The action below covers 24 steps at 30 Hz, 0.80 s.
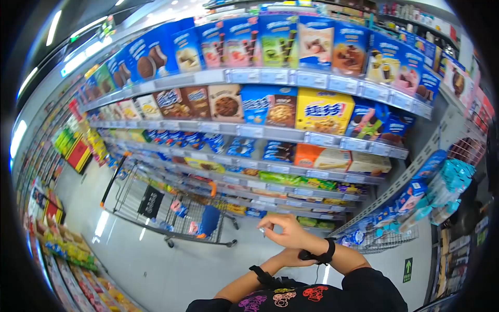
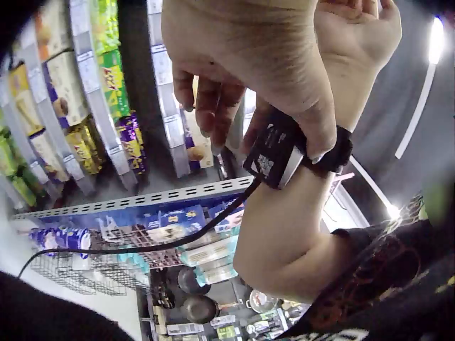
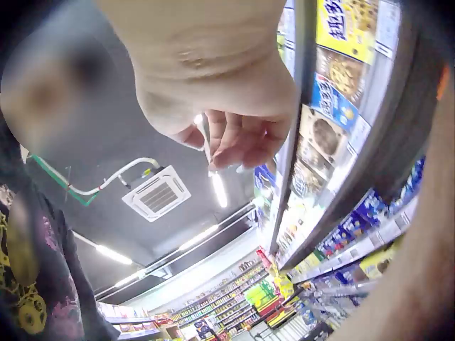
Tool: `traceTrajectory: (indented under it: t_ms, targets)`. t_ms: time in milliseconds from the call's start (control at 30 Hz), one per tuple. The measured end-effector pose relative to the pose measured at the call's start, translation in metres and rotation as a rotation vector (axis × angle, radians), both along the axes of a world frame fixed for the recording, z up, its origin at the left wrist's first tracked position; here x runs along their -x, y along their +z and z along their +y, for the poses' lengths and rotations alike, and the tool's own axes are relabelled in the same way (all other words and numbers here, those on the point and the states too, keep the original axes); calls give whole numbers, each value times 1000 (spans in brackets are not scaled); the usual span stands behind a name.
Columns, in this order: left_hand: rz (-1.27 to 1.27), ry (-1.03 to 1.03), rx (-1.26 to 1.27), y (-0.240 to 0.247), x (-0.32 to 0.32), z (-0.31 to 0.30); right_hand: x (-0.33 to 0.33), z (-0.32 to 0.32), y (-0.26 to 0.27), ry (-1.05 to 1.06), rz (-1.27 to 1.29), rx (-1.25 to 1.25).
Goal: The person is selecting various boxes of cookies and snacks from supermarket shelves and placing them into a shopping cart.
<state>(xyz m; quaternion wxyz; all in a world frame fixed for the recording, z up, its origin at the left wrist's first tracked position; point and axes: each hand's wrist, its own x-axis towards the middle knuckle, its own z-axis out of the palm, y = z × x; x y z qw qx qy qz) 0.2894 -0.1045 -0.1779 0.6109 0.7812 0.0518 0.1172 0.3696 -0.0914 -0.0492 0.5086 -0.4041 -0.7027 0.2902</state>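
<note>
My left hand (image 1: 296,257) is at my right wrist, under the right forearm in the head view. In the left wrist view its thumb and fingers hold a small black wrist camera (image 2: 274,153) on a black strap, with a black cable (image 2: 178,244) running from it. My right hand (image 1: 285,230) is raised in front of the shelves, palm side hidden from the head view. Its thumb and fingertips are curled together and pinch a small thin silvery thing (image 3: 207,138), mostly covered by the fingers.
Shelves of boxed biscuits, such as a yellow box (image 1: 323,112), stand ahead. A shopping cart (image 1: 171,221) with a few items is at the left on the floor (image 1: 150,270). Wire baskets and hanging packs (image 1: 449,182) flank the shelf end at the right.
</note>
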Motion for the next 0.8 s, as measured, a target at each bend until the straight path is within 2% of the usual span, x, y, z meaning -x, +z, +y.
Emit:
traceTrajectory:
  t_ms: [133,200,233,300,367,400,500,600,733,800]
  targets:
    - [125,33,105,-9,51,1,42,20,-64,61,155,282]
    - [61,108,126,-27,71,-1,63,36,-88,11,74,259]
    - [107,131,143,-45,85,-4,80,36,-101,-1,41,267]
    - [248,158,203,-40,115,-2,109,46,-118,-27,-74,201]
    - [465,189,199,-52,151,-3,146,52,-118,82,-126,221]
    - [482,238,212,-36,169,0,164,55,-118,126,-151,217]
    - [542,310,203,-51,217,3,215,61,-134,305,-271,174]
    - [503,262,288,-66,254,10,247,69,-148,439,-362,175]
    - [487,167,425,-103,304,26,268,99,-186,408,-453,172]
    - [596,222,454,-128,340,39,277,122,-198,338,-498,150]
